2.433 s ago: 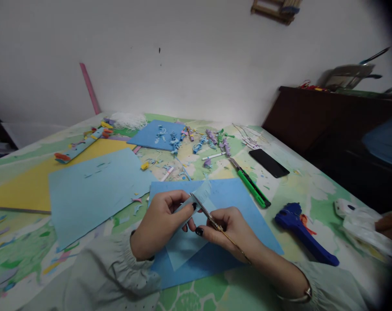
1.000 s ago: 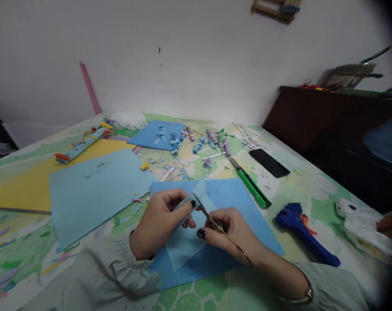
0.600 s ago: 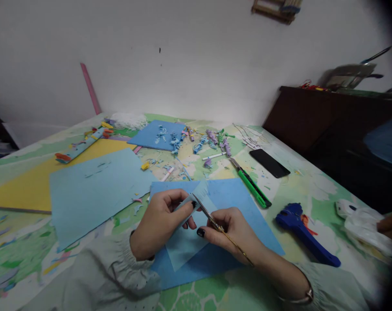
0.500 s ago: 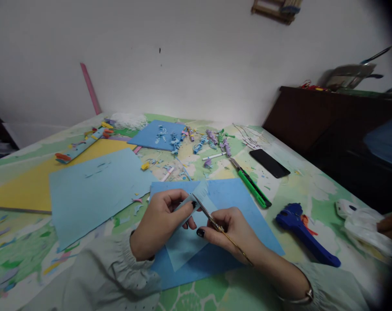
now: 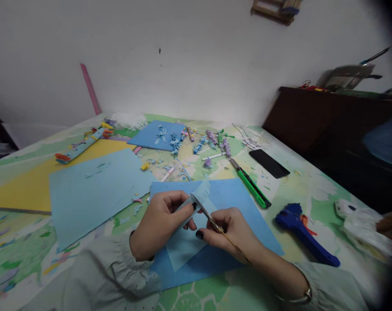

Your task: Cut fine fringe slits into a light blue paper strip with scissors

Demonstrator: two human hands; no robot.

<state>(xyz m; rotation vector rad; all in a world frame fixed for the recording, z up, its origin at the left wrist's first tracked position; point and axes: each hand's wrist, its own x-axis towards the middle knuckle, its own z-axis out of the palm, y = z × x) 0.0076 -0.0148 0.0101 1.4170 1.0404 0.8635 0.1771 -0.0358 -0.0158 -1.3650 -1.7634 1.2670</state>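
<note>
Between thumb and fingers, my left hand (image 5: 166,220) pinches a light blue paper strip (image 5: 202,190) whose far end is cut into a fringe. My right hand (image 5: 231,233) is closed around a pair of scissors (image 5: 212,218) with gold-coloured handles. The scissor blades lie at the strip's edge, close to my left thumb. Below both hands, a light blue paper piece (image 5: 186,252) rests on a darker blue sheet (image 5: 257,233). Part of the strip is hidden behind my left fingers.
Right of the blue sheet lie a green box cutter (image 5: 252,188), a black phone (image 5: 270,163) and a blue glue gun (image 5: 308,235). Light blue paper (image 5: 95,194) overlaps a yellow sheet (image 5: 17,185) at left. Fringed paper rolls (image 5: 200,144) and scraps lie towards the wall.
The fringe at the strip's far end looks slightly longer and more spread. The scissor blades have shifted a little along the strip towards my left hand.
</note>
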